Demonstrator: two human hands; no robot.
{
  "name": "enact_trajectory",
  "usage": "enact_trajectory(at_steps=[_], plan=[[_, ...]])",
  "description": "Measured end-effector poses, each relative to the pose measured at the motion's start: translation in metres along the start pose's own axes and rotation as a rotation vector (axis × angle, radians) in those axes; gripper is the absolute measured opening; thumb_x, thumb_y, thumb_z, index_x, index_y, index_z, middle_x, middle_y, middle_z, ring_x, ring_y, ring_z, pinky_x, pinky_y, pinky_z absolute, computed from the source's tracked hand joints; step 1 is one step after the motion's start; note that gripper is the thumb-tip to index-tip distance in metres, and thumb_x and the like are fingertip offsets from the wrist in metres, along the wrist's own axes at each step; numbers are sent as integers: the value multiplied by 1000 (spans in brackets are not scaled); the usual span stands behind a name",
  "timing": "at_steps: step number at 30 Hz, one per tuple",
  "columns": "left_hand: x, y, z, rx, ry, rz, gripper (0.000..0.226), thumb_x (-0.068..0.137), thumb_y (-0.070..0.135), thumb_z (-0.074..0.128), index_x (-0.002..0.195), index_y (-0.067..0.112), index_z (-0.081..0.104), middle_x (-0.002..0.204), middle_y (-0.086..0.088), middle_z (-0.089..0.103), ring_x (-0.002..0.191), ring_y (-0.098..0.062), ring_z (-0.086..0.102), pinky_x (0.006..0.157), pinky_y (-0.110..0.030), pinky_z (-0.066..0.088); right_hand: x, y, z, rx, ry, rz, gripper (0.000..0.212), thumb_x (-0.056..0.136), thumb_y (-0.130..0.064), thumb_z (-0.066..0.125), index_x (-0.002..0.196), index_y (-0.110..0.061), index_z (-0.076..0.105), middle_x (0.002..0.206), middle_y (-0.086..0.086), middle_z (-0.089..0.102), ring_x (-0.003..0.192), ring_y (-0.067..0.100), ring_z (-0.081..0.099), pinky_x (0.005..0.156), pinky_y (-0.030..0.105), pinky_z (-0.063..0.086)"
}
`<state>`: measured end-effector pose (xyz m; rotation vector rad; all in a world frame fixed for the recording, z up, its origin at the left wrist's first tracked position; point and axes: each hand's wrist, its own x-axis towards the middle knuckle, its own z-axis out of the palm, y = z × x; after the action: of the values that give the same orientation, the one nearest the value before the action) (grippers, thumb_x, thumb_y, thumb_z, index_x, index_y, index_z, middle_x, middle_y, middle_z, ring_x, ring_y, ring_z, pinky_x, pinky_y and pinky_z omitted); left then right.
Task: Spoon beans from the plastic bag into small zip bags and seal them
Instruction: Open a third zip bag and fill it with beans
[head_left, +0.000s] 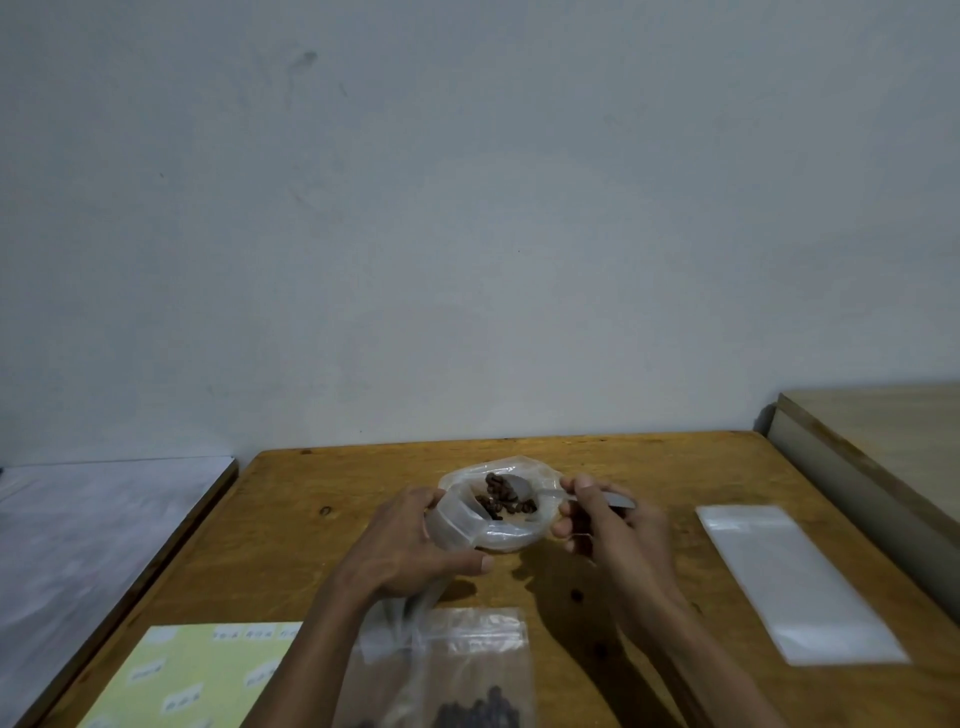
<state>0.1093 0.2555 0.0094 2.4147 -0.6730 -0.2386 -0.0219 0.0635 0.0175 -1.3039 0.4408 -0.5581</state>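
A clear plastic bag (470, 525) with its top rolled open sits mid-table and holds several dark brown beans (501, 501). My left hand (410, 545) grips the bag's left rim. My right hand (605, 525) holds a metal spoon (524, 487) by its handle, the bowl inside the bag over the beans. Near the front edge lies a small zip bag (478, 665) with dark beans at its bottom. My left forearm covers part of another clear bag beside it.
A stack of flat empty clear bags (800, 582) lies at the right of the wooden table (649, 467). A yellow sheet with small labels (208, 675) lies at the front left. A pale board (883, 426) stands at the right; a white surface (93, 519) at the left.
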Motion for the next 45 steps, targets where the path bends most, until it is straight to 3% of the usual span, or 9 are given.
enact_trajectory(at_steps=[8, 15, 18, 21, 29, 34, 38, 42, 45], plan=[[-7, 6, -10, -58, 35, 38, 101, 48, 77, 79, 134, 32, 52, 127, 9, 57, 101, -4, 56, 73, -22, 49, -12, -15, 16, -424, -172, -345, 20, 95, -38, 60, 102, -28, 76, 71, -6, 73, 65, 10, 70, 57, 23, 55], [-19, 0, -26, -255, 100, 59, 103, 49, 74, 85, 136, 31, 51, 123, 17, 62, 107, -1, 59, 83, -25, 55, 5, 12, 11, -579, -27, -158, 16, 98, -31, 62, 110, -27, 71, 88, -11, 73, 72, -3, 65, 53, 9, 44], [-26, -2, -32, -331, 166, 87, 109, 45, 78, 85, 139, 33, 51, 129, 15, 62, 119, -6, 59, 97, -38, 55, 5, 16, 12, -697, -72, -70, 33, 96, -38, 63, 126, -25, 66, 127, 1, 67, 102, 10, 62, 75, 18, 50], [-30, -1, -35, -405, 225, 124, 109, 46, 76, 87, 140, 33, 50, 132, 13, 62, 122, -8, 59, 103, -40, 53, 1, 10, 12, -957, 58, -174, 46, 87, -60, 62, 122, -29, 69, 131, 0, 56, 125, 18, 47, 104, 44, 41], [-39, 23, -34, -412, 310, 203, 100, 50, 67, 82, 137, 30, 49, 125, 11, 63, 112, -6, 62, 89, -26, 59, -26, -47, 64, -811, -201, -503, 36, 80, -63, 68, 98, -34, 79, 106, -20, 56, 110, 4, 50, 94, 39, 48], [-42, 22, -43, -523, 317, 146, 94, 51, 68, 86, 129, 26, 56, 121, 13, 63, 110, -4, 61, 88, -25, 57, -17, -51, 66, -804, -109, -547, 22, 96, -36, 64, 98, -18, 78, 102, -7, 68, 88, 5, 60, 78, 32, 55], [-46, 27, -48, -711, 302, 138, 33, 76, 36, 79, 99, 14, 71, 93, 5, 75, 88, -12, 70, 74, -24, 58, -13, -53, 51, -771, -70, -513, 23, 98, -34, 60, 99, -17, 76, 92, -11, 65, 82, -5, 57, 69, 21, 51], [-49, 35, -44, -834, 203, 136, 32, 76, 26, 76, 98, 4, 76, 95, -8, 78, 89, -18, 72, 79, -32, 62, -16, -51, 39, -468, -192, -321, 20, 88, -37, 72, 88, -17, 75, 82, -6, 71, 79, 1, 65, 74, 32, 58], [-53, 45, -39, -877, 178, 136, 38, 75, 23, 76, 100, -5, 74, 96, -21, 75, 83, -20, 71, 78, -33, 61, -16, -44, 34, -174, -321, -67, 47, 60, -43, 86, 93, -10, 76, 94, 12, 76, 93, 25, 73, 82, 47, 62]])
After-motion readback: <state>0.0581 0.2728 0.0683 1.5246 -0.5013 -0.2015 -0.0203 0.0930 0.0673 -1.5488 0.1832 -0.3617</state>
